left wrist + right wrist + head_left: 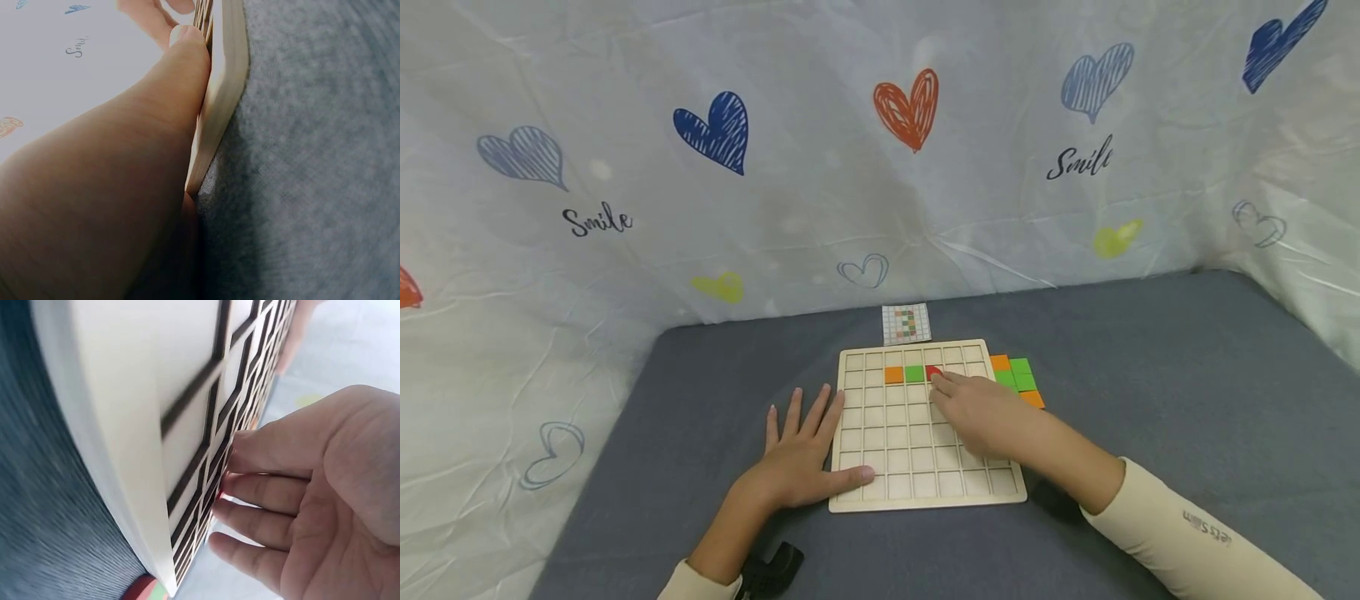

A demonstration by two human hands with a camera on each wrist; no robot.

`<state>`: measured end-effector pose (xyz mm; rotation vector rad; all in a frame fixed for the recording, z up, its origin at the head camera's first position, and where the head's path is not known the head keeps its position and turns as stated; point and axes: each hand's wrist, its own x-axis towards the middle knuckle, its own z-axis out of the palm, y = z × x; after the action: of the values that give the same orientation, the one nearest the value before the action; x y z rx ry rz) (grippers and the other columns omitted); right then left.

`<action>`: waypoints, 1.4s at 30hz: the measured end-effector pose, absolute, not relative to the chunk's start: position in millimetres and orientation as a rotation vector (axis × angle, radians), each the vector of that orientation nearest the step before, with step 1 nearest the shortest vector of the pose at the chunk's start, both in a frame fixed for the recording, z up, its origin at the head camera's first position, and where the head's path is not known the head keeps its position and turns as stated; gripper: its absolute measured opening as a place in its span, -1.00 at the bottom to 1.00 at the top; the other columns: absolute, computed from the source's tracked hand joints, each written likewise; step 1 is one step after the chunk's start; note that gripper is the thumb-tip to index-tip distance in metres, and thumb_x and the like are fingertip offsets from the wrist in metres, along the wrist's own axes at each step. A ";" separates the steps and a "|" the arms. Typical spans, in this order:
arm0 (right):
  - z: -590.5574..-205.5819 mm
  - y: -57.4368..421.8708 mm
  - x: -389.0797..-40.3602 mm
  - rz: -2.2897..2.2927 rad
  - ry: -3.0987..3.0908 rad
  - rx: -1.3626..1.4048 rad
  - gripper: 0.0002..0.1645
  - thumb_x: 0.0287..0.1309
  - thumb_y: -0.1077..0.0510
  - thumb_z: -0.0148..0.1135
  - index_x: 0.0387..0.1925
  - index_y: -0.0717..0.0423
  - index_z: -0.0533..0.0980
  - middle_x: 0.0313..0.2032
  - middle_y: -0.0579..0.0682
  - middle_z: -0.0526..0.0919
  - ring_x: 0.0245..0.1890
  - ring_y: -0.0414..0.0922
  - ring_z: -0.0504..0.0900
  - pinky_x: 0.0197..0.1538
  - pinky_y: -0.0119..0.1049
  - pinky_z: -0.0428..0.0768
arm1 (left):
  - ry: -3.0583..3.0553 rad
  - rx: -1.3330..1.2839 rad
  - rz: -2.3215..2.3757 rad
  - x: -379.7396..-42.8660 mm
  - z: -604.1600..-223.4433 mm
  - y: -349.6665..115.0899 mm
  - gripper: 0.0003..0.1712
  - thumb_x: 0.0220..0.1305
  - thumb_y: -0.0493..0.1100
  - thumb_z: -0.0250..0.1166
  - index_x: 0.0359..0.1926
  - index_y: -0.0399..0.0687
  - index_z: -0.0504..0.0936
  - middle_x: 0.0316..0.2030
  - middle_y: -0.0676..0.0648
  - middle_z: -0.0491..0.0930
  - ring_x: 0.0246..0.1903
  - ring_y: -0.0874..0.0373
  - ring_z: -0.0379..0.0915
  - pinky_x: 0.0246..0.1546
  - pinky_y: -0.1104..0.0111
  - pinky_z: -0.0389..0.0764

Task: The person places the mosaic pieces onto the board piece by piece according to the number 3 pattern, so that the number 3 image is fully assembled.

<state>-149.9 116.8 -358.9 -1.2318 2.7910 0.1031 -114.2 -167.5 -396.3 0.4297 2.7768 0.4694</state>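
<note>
A square wooden grid board [891, 437] lies on the grey cloth. My left hand [801, 462] is spread flat at its left edge, the thumb lying over the lower left corner and the other fingers reaching along the side. Over the upper right part of the grid, my right hand [988, 417] pinches a red tile [933, 372] at one cell, thumb and index fingertips close together. To the left of that cell sit a green tile [914, 374] and an orange tile [893, 375]. In the right wrist view the red tile [222, 485] is mostly hidden by fingertips.
A small pattern card [906, 323] lies just beyond the board's top edge. Several loose orange and green tiles [1022, 382] lie along the right side, partly behind the right hand. A black object [771, 571] is by the left wrist. A printed curtain [820, 208] hangs behind.
</note>
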 end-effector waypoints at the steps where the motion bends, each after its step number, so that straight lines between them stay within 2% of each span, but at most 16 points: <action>1: -359.3 117.8 -147.5 0.078 2.789 -1.221 -0.59 0.26 0.39 0.17 0.14 0.39 0.49 0.29 0.32 0.45 0.33 0.18 0.40 0.26 -0.01 0.46 | 2.777 0.428 0.465 -114.2 -396.4 -168.0 0.32 0.11 0.66 0.11 0.63 0.08 -0.18 0.59 -0.10 -0.31 0.50 -0.25 -0.64 0.30 -0.30 -0.60; 9: -361.5 127.5 -125.0 -0.016 2.794 -1.185 -0.48 0.31 0.34 0.13 0.28 0.41 0.40 0.34 0.30 0.38 0.36 0.19 0.35 0.31 0.02 0.39 | 2.772 0.424 0.467 -114.2 -396.0 -169.1 0.31 0.11 0.66 0.09 0.63 0.10 -0.19 0.59 -0.08 -0.32 0.50 -0.24 -0.65 0.30 -0.30 -0.59; 19: -359.4 141.1 -105.4 -0.052 2.792 -1.236 -0.51 0.21 0.32 0.27 0.18 0.34 0.46 0.28 0.26 0.47 0.30 0.15 0.44 0.23 0.00 0.48 | 2.789 0.450 0.477 -115.0 -403.8 -170.2 0.33 0.08 0.70 0.05 0.63 0.14 -0.22 0.59 -0.05 -0.35 0.50 -0.21 -0.68 0.29 -0.27 -0.64; 22: -356.7 150.8 -102.5 -0.160 2.797 -1.277 -0.64 0.21 0.31 0.29 0.05 0.24 0.54 0.20 0.19 0.55 0.22 0.09 0.54 0.11 -0.05 0.59 | 2.776 0.462 0.499 -114.1 -398.1 -168.5 0.31 0.13 0.65 0.10 0.63 0.08 -0.19 0.59 -0.11 -0.31 0.50 -0.25 -0.65 0.29 -0.29 -0.62; 24: -353.5 159.0 -105.0 -0.277 2.788 -1.285 -0.83 0.19 0.32 0.28 -0.18 0.09 0.58 -0.08 0.00 0.67 -0.06 -0.07 0.65 -0.13 -0.19 0.66 | 2.781 0.465 0.504 -113.9 -397.4 -168.1 0.31 0.13 0.64 0.11 0.63 0.06 -0.18 0.59 -0.12 -0.29 0.50 -0.25 -0.63 0.29 -0.29 -0.62; 25: -351.4 163.4 -107.4 -0.334 2.790 -1.280 -0.84 0.19 0.34 0.26 -0.30 0.02 0.56 -0.24 -0.09 0.65 -0.23 -0.16 0.63 -0.27 -0.26 0.63 | 2.779 0.463 0.505 -113.5 -396.9 -167.9 0.31 0.12 0.64 0.11 0.63 0.06 -0.18 0.59 -0.12 -0.30 0.50 -0.25 -0.64 0.29 -0.29 -0.62; 27: -347.2 172.6 -114.4 -0.421 2.803 -1.252 -0.69 0.17 0.37 0.24 -0.50 -0.09 0.44 -0.49 -0.24 0.46 -0.48 -0.27 0.43 -0.47 -0.35 0.43 | 2.774 0.456 0.508 -113.2 -396.9 -167.8 0.31 0.13 0.64 0.11 0.63 0.06 -0.19 0.59 -0.12 -0.29 0.50 -0.25 -0.64 0.30 -0.29 -0.62; 29: -343.6 181.7 -122.7 -0.453 2.830 -1.214 -0.58 0.14 0.41 0.25 -0.58 -0.14 0.36 -0.58 -0.29 0.27 -0.55 -0.30 0.22 -0.49 -0.38 0.26 | 2.771 0.450 0.495 -113.1 -396.9 -168.2 0.32 0.12 0.65 0.10 0.63 0.06 -0.19 0.59 -0.11 -0.31 0.50 -0.24 -0.65 0.30 -0.29 -0.61; 32: -342.6 195.2 -133.9 -0.440 2.899 -1.145 -0.64 0.12 0.42 0.32 -0.53 -0.12 0.51 -0.48 -0.30 0.43 -0.49 -0.30 0.33 -0.43 -0.36 0.34 | 2.763 0.442 0.470 -114.0 -398.5 -169.0 0.32 0.12 0.66 0.08 0.63 0.09 -0.23 0.59 -0.08 -0.34 0.50 -0.22 -0.67 0.30 -0.28 -0.61; 35: -347.5 205.4 -142.7 -0.460 2.943 -1.099 -0.73 0.09 0.43 0.38 -0.37 -0.03 0.66 -0.30 -0.17 0.62 -0.36 -0.23 0.50 -0.35 -0.30 0.49 | 2.768 0.443 0.465 -115.1 -399.2 -169.2 0.33 0.11 0.66 0.11 0.63 0.08 -0.22 0.59 -0.09 -0.34 0.50 -0.23 -0.66 0.30 -0.28 -0.62; 38: -355.8 209.9 -150.0 -0.484 2.954 -1.121 -0.73 0.08 0.44 0.37 -0.28 0.03 0.70 -0.23 -0.09 0.65 -0.31 -0.18 0.56 -0.32 -0.25 0.55 | 2.774 0.442 0.459 -116.0 -400.2 -169.6 0.33 0.10 0.66 0.11 0.63 0.08 -0.21 0.59 -0.09 -0.33 0.50 -0.23 -0.66 0.30 -0.27 -0.62; 42: -366.0 209.8 -156.0 -0.459 2.960 -1.176 -0.72 0.06 0.47 0.33 -0.31 0.05 0.69 -0.36 -0.14 0.55 -0.38 -0.19 0.46 -0.34 -0.26 0.50 | 2.771 0.439 0.454 -116.6 -401.0 -169.8 0.33 0.11 0.67 0.10 0.63 0.10 -0.23 0.59 -0.08 -0.35 0.50 -0.22 -0.67 0.30 -0.27 -0.62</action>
<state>-156.0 209.8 -366.0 -1.1758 2.9595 -0.4592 -116.6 -169.8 -401.0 0.4389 2.7705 0.4539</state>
